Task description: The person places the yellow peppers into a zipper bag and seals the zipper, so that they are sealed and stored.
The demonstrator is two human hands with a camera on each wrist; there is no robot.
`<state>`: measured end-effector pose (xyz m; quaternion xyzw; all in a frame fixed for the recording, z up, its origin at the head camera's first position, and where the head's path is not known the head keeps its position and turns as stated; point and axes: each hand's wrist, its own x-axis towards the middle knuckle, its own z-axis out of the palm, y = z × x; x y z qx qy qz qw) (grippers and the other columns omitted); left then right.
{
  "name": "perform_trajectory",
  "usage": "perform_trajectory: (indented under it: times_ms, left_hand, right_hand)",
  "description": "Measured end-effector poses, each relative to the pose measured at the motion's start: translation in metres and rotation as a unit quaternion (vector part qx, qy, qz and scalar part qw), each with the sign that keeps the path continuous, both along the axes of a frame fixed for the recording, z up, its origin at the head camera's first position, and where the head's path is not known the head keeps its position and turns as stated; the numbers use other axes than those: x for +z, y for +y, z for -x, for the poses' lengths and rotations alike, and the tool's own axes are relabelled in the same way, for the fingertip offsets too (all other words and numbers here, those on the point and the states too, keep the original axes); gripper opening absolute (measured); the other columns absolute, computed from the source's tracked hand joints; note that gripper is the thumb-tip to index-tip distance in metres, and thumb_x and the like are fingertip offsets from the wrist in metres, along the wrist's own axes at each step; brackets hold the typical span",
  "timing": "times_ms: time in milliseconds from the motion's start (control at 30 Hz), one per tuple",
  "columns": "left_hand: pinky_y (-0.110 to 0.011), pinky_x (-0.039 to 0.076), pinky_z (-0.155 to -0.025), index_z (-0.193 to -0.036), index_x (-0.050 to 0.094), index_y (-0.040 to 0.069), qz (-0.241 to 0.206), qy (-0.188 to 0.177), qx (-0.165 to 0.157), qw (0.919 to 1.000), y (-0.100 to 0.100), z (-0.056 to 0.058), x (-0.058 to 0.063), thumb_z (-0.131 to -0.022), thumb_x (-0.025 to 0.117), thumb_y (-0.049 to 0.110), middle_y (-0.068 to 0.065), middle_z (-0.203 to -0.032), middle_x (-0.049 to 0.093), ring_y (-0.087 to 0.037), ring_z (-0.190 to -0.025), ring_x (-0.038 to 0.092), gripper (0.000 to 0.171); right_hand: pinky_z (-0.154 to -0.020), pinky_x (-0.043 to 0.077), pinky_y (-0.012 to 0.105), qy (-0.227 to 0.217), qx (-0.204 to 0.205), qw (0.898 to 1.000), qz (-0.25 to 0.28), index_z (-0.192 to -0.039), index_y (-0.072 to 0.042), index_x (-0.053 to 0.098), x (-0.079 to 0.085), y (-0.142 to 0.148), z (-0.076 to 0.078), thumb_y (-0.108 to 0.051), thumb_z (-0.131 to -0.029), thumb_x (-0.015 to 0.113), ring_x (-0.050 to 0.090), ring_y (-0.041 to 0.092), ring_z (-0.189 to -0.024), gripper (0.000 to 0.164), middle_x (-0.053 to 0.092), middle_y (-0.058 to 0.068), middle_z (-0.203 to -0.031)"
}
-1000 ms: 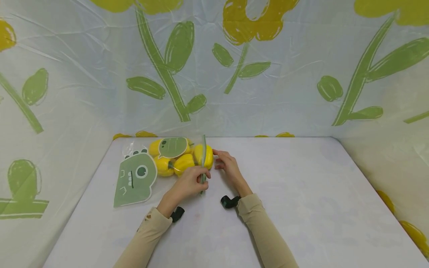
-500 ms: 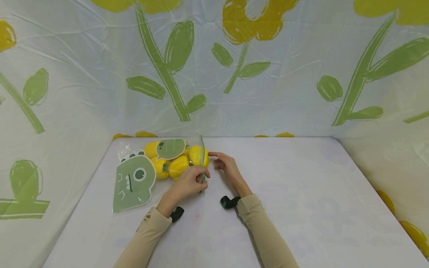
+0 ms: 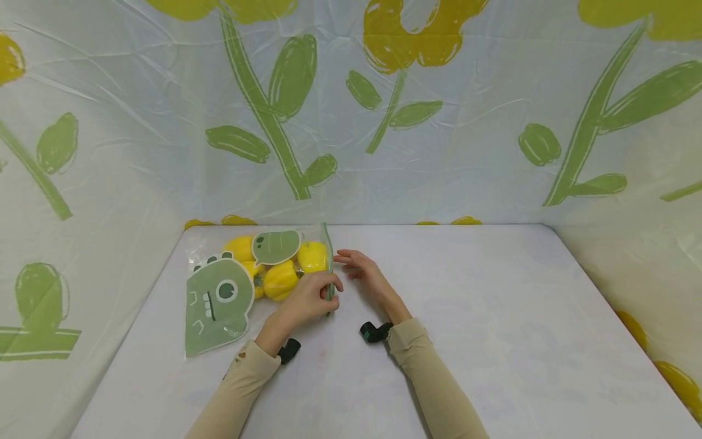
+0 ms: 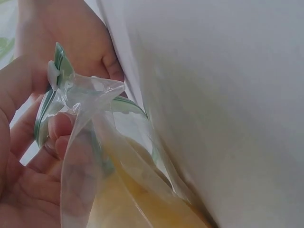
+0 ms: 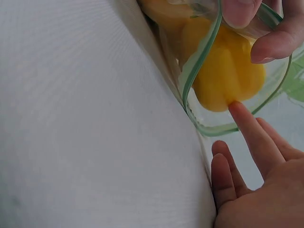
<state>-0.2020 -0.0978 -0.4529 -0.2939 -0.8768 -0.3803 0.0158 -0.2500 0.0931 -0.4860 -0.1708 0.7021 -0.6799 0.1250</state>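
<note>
A clear zip bag [image 3: 214, 311] printed with a green dinosaur lies on the left part of the table, several yellow bell peppers [image 3: 281, 281] inside. My left hand [image 3: 307, 302] pinches the near part of its green zip edge [image 4: 40, 114]. At the right end, the bag's mouth gapes, as the right wrist view shows. My right hand [image 3: 368, 275] is at that mouth with fingers extended and nothing held. Its index fingertip [image 5: 235, 107] is right at the end of a yellow bell pepper [image 5: 228, 71] inside the opening.
The white table [image 3: 493, 335] spreads out to the right and in front of the hands. A flower-printed sheet [image 3: 466, 158] hangs behind and along both sides. Black wrist devices [image 3: 375, 331] sit at the cuffs.
The peppers and the bag's body have shifted left, deeper from the zip edge, and the right fingers have followed a little leftward. The left hand keeps its pinch in place.
</note>
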Motion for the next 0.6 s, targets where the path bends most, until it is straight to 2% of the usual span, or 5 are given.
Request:
perform_trajectory:
  times_ms: [200, 400, 600]
  left_hand:
    - [-0.025, 0.04, -0.058, -0.091, 0.07, 0.008, 0.0, 0.008, 0.003, 1.0, -0.001, 0.0, -0.0011, -0.074, 0.072, 0.003, 0.003, -0.066, 0.047, -0.01, -0.061, 0.045, 0.017]
    - [-0.024, 0.038, -0.057, -0.091, 0.069, 0.007, -0.006, 0.003, -0.004, 1.0, -0.0012, 0.0013, -0.0028, -0.074, 0.072, 0.001, 0.005, -0.064, 0.045, -0.009, -0.059, 0.043, 0.018]
    - [-0.024, 0.037, -0.055, -0.091, 0.07, 0.006, -0.007, -0.004, 0.0, 1.0, -0.0005, 0.0, 0.0003, -0.075, 0.072, 0.001, 0.005, -0.061, 0.043, -0.009, -0.057, 0.042, 0.017]
  right_hand:
    - [-0.107, 0.028, 0.049, -0.001, 0.052, 0.998, -0.02, -0.145, -0.001, 0.047, 0.0026, 0.0, -0.0032, -0.036, -0.108, 0.023, 0.039, 0.034, -0.133, 0.057, 0.039, 0.009, -0.153]
    - [-0.117, 0.009, 0.05, -0.012, 0.109, 0.994, -0.007, -0.151, -0.002, 0.035, 0.0032, -0.0024, -0.0058, -0.04, -0.108, 0.019, 0.024, 0.026, -0.146, 0.059, 0.04, 0.016, -0.153]
    - [-0.118, 0.007, 0.049, -0.015, 0.122, 0.992, 0.016, -0.15, 0.003, 0.032, 0.0021, -0.0062, -0.0064, -0.038, -0.109, 0.015, 0.024, 0.029, -0.145, 0.06, 0.042, 0.024, -0.149]
